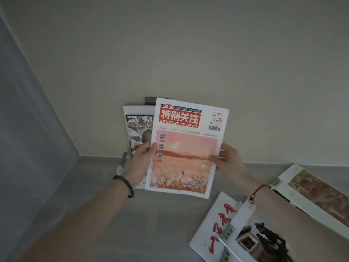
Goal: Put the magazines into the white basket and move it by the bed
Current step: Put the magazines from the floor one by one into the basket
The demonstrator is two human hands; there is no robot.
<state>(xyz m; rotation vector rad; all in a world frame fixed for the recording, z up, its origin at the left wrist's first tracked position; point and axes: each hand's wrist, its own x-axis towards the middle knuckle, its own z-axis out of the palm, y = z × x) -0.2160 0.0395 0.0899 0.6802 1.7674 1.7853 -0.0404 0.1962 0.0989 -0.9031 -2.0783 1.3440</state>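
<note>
Head view, looking down on a grey floor (94,214) meeting a pale wall (188,53), corner at left. Left hand (139,159) clamped on the left edge of a pink-cover magazine (186,148), thumb over the cover, fingers behind; also pinching a second magazine (137,125) fanned out behind it to the left, only its upper left part showing. Right hand (226,159) gripping the pink cover's right edge, thumb on the front, fingers wrapped behind. Both magazines held up off the floor, top edges against the wall background, a small dark fitting (150,100) on the wall just behind the top edge. Dark bead bracelet (124,186) on the left wrist, red cord (257,190) on the right. Lower right: three more magazines lying on the floor, a white one with red script (217,224) partly under one with a building picture (251,242), and a third (317,195) beside the wall, cut by the frame edge. Floor left of and below the hands bare and open. White basket and bed out of view.
</note>
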